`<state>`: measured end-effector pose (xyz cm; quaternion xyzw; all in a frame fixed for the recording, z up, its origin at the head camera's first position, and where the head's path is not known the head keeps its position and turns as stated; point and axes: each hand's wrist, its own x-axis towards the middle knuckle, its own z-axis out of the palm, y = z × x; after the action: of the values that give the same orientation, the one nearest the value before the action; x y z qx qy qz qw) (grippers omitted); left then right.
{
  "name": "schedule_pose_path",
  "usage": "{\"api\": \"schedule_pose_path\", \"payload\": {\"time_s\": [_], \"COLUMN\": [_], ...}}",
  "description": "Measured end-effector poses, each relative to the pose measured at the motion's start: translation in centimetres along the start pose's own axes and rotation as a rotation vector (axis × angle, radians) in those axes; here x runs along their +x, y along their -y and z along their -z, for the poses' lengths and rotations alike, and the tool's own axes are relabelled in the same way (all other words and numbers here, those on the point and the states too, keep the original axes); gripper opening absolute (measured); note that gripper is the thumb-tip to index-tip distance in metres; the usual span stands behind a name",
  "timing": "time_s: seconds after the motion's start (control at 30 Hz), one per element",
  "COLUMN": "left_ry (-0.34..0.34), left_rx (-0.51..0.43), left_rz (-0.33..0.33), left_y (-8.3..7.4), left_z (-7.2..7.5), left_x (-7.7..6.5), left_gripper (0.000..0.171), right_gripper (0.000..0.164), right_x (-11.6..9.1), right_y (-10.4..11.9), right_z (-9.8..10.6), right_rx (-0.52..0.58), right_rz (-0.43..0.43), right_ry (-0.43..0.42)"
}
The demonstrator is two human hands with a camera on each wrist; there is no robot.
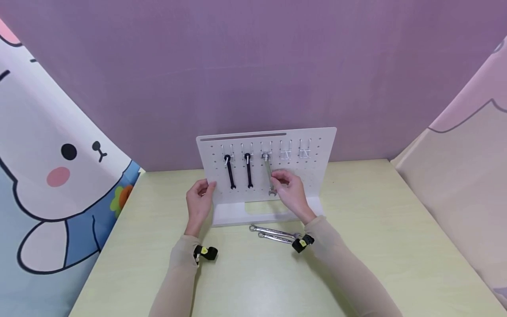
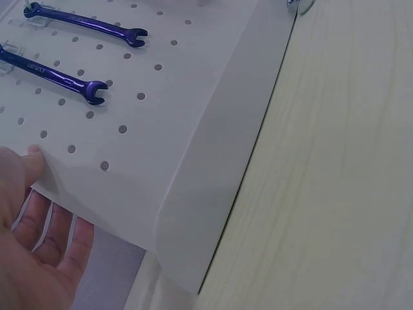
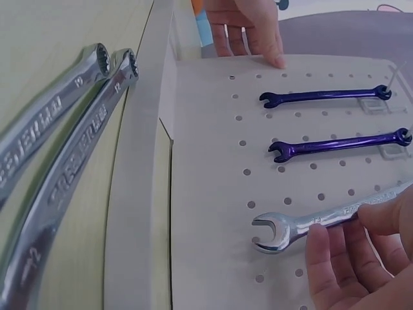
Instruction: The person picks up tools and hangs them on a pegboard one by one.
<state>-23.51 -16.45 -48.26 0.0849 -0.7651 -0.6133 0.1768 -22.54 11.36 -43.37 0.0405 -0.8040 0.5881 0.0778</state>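
A white pegboard [image 1: 293, 185] stands upright on the table. My left hand [image 1: 199, 200] holds its left edge, thumb [image 2: 33, 166] on the front face and the other fingers behind. With my right hand [image 1: 291, 189] I pinch a silver combination wrench [image 3: 303, 226] by its shank, thumb on one side and fingers on the other. That wrench's ring end is up at the third hook and its open end points down. Two dark combination wrenches, a left one [image 1: 230, 171] and another [image 1: 248, 171] beside it, hang from the first two hooks.
Two more silver wrenches, a longer one [image 1: 273, 231] and a shorter one [image 1: 275, 238], lie on the table [image 1: 245, 281] in front of the board, near my right wrist. Two bare hooks [image 1: 304, 152] are on the board's right side. A purple backdrop [image 1: 261, 79] rises behind.
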Motion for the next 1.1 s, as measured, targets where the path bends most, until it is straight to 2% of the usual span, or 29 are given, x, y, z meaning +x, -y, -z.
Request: {"api": "schedule_pose_path", "payload": {"time_s": [0.4, 0.6, 0.87, 1.1], "left_ry": [0.015, 0.006, 0.004, -0.003], "left_rx": [0.010, 0.016, 0.006, -0.006], "left_rz": [0.017, -0.001, 0.009, 0.001], "left_y": [0.01, -0.20, -0.05, 0.02], "left_z": [0.06, 0.05, 0.00, -0.03], "left_x": [-0.23, -0.21, -0.23, 0.02], "left_gripper": [0.025, 0.024, 0.026, 0.025], "right_gripper": [0.018, 0.018, 0.014, 0.013], "right_x": [0.39, 0.49, 0.35, 0.42], "right_y": [-0.40, -0.23, -0.47, -0.47], "right_z": [-0.20, -0.14, -0.07, -0.02], "right_rx": [-0.042, -0.071, -0.133, -0.165], "right_rz": [0.001, 0.035, 0.095, 0.114], "right_ry": [-0.017, -0.023, -0.040, -0.042]}}
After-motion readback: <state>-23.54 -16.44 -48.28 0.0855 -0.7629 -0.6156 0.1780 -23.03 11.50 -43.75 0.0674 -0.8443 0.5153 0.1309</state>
